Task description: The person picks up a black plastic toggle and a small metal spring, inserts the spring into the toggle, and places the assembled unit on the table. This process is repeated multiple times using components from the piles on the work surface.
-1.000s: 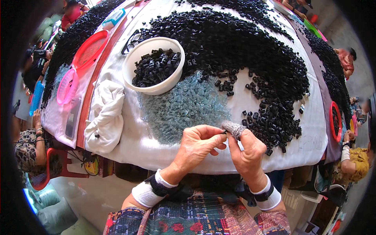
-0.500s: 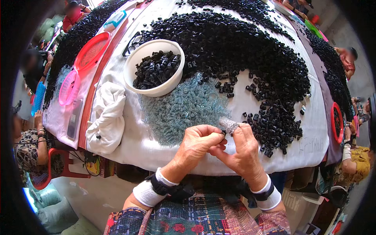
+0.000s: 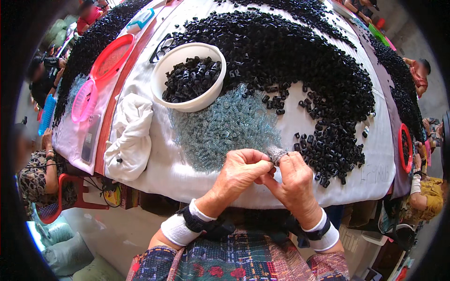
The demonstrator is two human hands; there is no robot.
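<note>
My left hand (image 3: pixel 243 167) and my right hand (image 3: pixel 294 177) meet at the fingertips over the near edge of the cloth-covered table. The left thumb and forefinger pinch a small black plastic part, now mostly hidden by the fingers. Grey wrapping (image 3: pixel 276 155) covers a fingertip of my right hand. Its fingers are closed against the left ones, and whatever they hold cannot be made out. Just beyond my hands lies a pile of small clear-blue coil springs (image 3: pixel 225 131). To their right are loose black plastic parts (image 3: pixel 328 152), spreading from a large heap (image 3: pixel 290 51).
A white bowl (image 3: pixel 161 77) of black parts stands behind the springs. On the left lie a bunched white cloth (image 3: pixel 126 140), eyeglasses (image 3: pixel 161 48), a red basket (image 3: pixel 95 70), a pink basket (image 3: pixel 75 110) and a phone (image 3: pixel 90 138). Other people sit along both sides.
My hands have drawn closer together, and the black part at the left fingertips has become mostly covered. The whole view has shifted slightly.
</note>
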